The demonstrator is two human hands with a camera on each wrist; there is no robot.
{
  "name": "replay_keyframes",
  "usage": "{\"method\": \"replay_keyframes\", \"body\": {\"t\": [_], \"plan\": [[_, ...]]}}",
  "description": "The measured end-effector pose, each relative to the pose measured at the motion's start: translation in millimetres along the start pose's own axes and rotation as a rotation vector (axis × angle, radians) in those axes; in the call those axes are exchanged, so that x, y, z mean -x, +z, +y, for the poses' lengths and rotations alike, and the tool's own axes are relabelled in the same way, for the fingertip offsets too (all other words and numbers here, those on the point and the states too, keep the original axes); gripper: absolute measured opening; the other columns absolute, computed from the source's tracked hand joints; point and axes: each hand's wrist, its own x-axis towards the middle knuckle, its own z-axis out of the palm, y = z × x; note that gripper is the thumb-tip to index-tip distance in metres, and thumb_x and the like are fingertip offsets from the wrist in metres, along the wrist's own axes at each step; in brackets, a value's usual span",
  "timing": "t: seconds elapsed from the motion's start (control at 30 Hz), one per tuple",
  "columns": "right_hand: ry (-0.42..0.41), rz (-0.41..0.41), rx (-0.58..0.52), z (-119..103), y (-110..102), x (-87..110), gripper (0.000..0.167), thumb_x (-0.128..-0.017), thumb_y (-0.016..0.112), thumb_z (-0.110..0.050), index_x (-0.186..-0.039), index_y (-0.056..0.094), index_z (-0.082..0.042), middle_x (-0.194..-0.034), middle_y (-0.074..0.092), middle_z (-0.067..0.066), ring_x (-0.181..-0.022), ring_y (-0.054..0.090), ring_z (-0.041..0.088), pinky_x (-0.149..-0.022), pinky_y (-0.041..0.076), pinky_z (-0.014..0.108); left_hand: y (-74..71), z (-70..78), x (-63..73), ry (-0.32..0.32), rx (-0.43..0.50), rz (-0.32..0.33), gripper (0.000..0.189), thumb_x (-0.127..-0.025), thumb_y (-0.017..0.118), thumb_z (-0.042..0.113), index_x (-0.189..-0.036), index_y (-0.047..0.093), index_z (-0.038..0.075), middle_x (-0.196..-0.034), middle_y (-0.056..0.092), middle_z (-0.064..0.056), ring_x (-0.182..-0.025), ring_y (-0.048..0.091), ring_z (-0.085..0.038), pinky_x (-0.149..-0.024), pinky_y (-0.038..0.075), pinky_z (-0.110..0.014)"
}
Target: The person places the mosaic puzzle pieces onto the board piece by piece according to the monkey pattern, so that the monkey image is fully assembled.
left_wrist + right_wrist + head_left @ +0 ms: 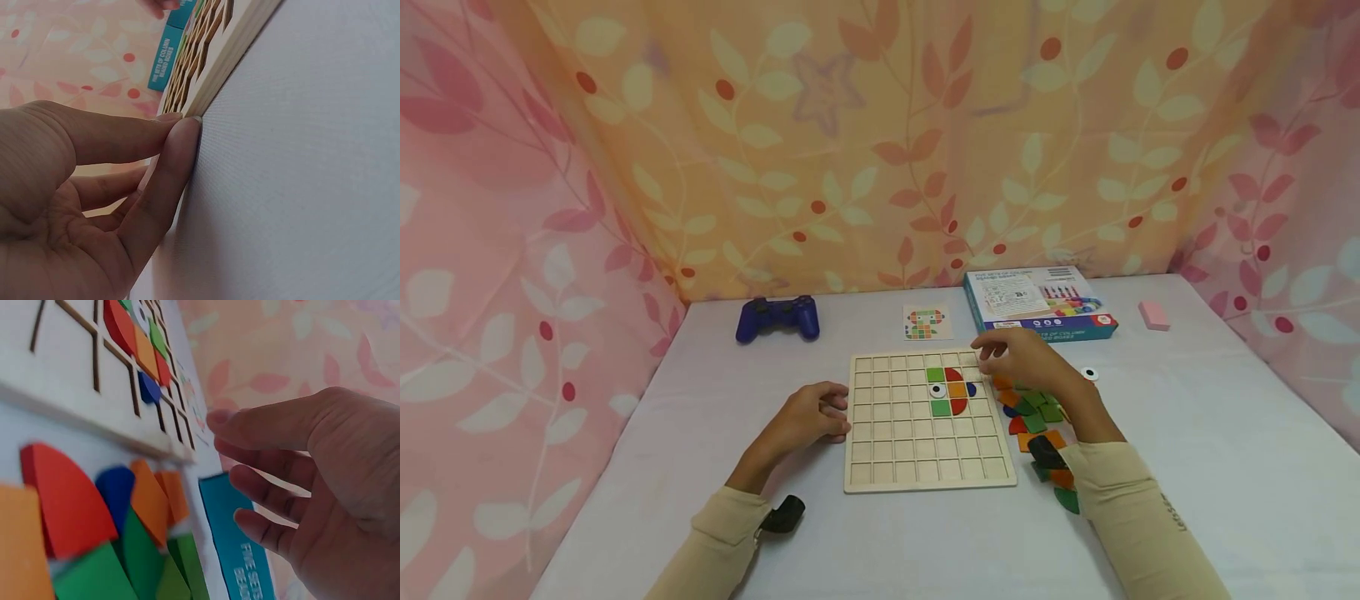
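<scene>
A wooden grid board (891,475) lies flat on the table. Set in its upper right cells are green squares (941,408), red quarter-circles (958,406), an orange square (957,390), a white eye tile (937,390) and a blue rounded piece (972,389). At the board's left edge, my left hand (801,418) rests its thumb and fingertips against the wooden side. Over the board's upper right corner, my right hand (1021,357) hovers with loosely bent fingers; nothing shows between them in the right wrist view. Loose coloured pieces (69,500) lie beneath and beside it.
Behind the board lies a pattern card (927,322). A blue and white box (1037,304) stands at the back right, with a pink block (1153,316) beyond it. A blue game controller (777,319) sits at the back left. Another eye tile (1089,374) lies right of my right wrist.
</scene>
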Motion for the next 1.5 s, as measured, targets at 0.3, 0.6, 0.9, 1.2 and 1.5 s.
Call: {"method": "replay_keyframes", "body": {"t": [0.3, 0.6, 0.9, 1.2, 1.5], "plan": [[0.102, -0.063, -0.004, 23, -25, 15.1, 0.043, -0.094, 0.08, -0.02, -0.134, 0.072, -0.007, -0.115, 0.072, 0.009, -0.105, 0.063, 0.028, -0.098, 0.059, 0.048, 0.2, 0.7, 0.5, -0.006, 0.003, 0.004, 0.058, -0.087, 0.076, -0.013, -0.142, 0.058, -0.008, -0.125, 0.063, -0.021, -0.095, 0.07, -0.019, -0.078, 0.068, -0.035], [0.124, -0.075, -0.033, 48, -36, 23.1, 0.043, -0.091, 0.082, -0.012, -0.132, 0.072, -0.005, -0.115, 0.073, 0.011, -0.106, 0.061, 0.03, -0.095, 0.059, 0.044, 0.3, 2.7, 2.3, -0.006, 0.006, -0.002, 0.058, -0.087, 0.077, -0.013, -0.142, 0.057, -0.008, -0.124, 0.063, -0.021, -0.095, 0.07, -0.019, -0.078, 0.068, -0.036], [0.151, -0.096, -0.062, 57, -40, 27.7, 0.045, -0.089, 0.082, -0.009, -0.133, 0.072, -0.006, -0.115, 0.071, 0.011, -0.106, 0.059, 0.03, -0.09, 0.06, 0.037, -0.2, 2.9, 1.9, 0.0, 0.004, -0.007, 0.058, -0.087, 0.076, -0.013, -0.142, 0.057, -0.009, -0.125, 0.063, -0.022, -0.095, 0.07, -0.019, -0.078, 0.068, -0.036], [0.176, -0.08, -0.076, 58, -38, 28.1, 0.05, -0.09, 0.083, -0.014, -0.138, 0.069, -0.005, -0.115, 0.071, 0.013, -0.106, 0.061, 0.03, -0.09, 0.061, 0.038, -0.4, 1.8, 1.4, -0.002, 0.009, -0.003, 0.058, -0.087, 0.076, -0.014, -0.142, 0.057, -0.009, -0.124, 0.063, -0.021, -0.094, 0.07, -0.019, -0.078, 0.068, -0.035], [0.194, -0.076, -0.074, 59, -38, 28.2, 0.05, -0.089, 0.084, -0.014, -0.136, 0.07, -0.006, -0.113, 0.068, 0.013, -0.104, 0.06, 0.031, -0.085, 0.061, 0.035, -0.3, 2.2, 3.1, 0.015, 0.017, -0.012, 0.059, -0.088, 0.075, -0.012, -0.143, 0.055, -0.01, -0.125, 0.062, -0.023, -0.096, 0.069, -0.021, -0.079, 0.068, -0.036]]}}
